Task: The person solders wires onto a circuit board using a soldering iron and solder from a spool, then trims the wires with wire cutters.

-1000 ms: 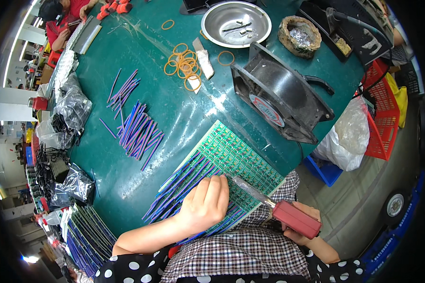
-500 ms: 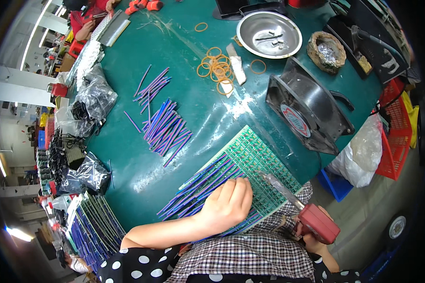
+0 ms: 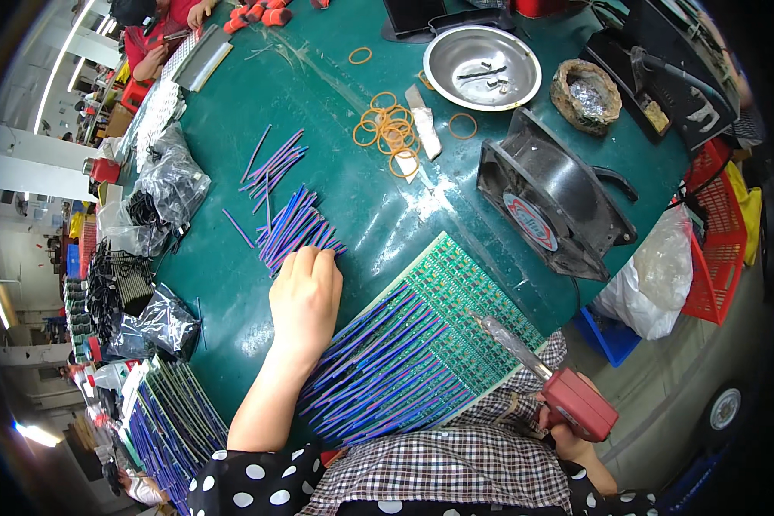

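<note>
Head: right grip [image 3: 568, 441] clasps blocky tool [image 3: 581, 404]; left grip [image 3: 306, 297], at slim wires [image 3: 294, 225], closure unclear.

- A glossy green worktop [image 3: 232, 335] fills the middle, with pale scuffs and bright reflections.
- Grey floor [image 3: 641, 387] shows on the right, with a small wheel [image 3: 725, 408] near the rim.
- Red plastic crates [image 3: 705, 288] and a blue bin [image 3: 606, 335] stand beside the worktop.
- A white column [image 3: 39, 181] crosses the left side.
- Lit tubes, one long and slanting [image 3: 58, 73], glow along the left; the far room is too small to tell clearly.
</note>
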`<state>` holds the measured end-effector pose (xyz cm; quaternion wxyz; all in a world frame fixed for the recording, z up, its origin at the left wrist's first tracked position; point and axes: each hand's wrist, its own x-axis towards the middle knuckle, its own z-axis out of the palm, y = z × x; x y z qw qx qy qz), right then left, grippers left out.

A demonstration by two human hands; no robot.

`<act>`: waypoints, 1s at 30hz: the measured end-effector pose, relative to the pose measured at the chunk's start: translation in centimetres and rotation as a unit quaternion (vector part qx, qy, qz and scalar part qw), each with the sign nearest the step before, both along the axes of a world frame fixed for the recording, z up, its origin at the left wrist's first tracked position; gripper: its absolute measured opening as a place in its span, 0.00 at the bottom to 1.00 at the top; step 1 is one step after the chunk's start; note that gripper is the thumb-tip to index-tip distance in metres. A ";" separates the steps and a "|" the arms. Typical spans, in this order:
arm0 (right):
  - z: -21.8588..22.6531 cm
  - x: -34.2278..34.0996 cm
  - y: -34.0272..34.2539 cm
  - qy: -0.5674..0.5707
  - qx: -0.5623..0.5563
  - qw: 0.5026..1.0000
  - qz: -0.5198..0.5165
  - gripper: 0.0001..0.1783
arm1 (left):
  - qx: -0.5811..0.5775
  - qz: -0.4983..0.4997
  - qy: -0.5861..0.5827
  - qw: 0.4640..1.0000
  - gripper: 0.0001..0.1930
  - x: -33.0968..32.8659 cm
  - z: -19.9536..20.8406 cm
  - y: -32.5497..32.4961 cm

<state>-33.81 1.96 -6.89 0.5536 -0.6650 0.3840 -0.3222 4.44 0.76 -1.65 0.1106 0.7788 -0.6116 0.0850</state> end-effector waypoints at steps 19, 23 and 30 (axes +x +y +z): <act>0.2 -1.3 1.2 0.075 -0.033 0.995 -0.052 0.35 | 0.047 0.001 0.571 0.819 0.03 -5.9 4.8 0.4; 1.1 -0.8 0.6 0.004 0.016 0.999 -0.047 0.38 | 0.019 -0.244 0.181 0.953 0.12 -8.9 2.3 1.2; 1.0 -1.4 0.8 0.017 0.043 0.999 -0.021 0.40 | 0.007 -0.319 -0.007 0.948 0.14 -9.1 0.7 1.4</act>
